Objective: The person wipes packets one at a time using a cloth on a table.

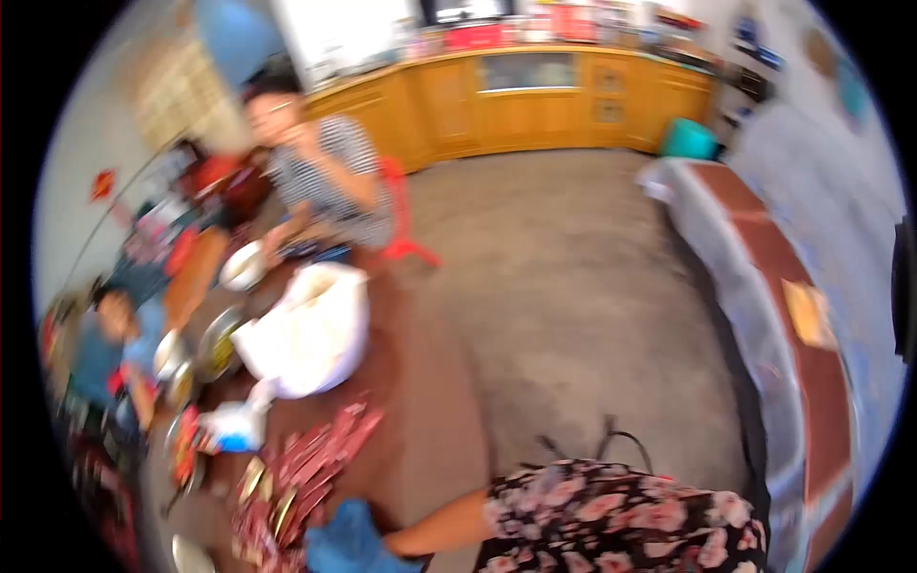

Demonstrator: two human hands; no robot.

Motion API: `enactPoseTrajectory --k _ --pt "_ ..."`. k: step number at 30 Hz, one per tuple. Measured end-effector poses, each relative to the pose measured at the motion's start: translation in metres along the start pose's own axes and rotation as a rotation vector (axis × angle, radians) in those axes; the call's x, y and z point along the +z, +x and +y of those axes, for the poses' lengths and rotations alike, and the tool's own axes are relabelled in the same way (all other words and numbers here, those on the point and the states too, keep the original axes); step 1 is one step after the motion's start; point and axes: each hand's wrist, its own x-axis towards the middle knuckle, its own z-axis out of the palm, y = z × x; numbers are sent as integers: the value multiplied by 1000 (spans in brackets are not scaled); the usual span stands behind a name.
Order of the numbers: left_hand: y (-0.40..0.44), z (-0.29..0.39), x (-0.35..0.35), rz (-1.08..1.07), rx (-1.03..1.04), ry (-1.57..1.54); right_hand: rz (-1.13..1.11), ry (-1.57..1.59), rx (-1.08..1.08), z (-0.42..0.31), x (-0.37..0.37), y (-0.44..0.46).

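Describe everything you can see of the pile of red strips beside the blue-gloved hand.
The pile of red strips lies spread out on the brown table, its long, narrow pieces mostly slanting and overlapping, with paler streaks. Oval gold things sit among them. The blue-gloved right hand is at the pile's edge; contact is unclear. Blur hides their material.

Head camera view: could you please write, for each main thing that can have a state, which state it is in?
Cabinet: doors look shut.
Red chair: upright.
Tub: upright, white plastic over its rim.
Metal bowl: upright, with food inside.
Red strips: piled loosely.
Right hand: covered in blue; grip too blurred to tell.
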Motion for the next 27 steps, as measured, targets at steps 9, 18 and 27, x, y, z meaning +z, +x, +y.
enactPoseTrajectory --k 9,18,27 --pt "3 -23 -43 63 340 934 -786 1302 -115 2 -76 9" --pt "-1 -36 -47 2 206 974 -820 1881 311 12 -62 -1" --pt "0 -31 -50 -34 211 832 -695 1869 196 19 -57 -7"
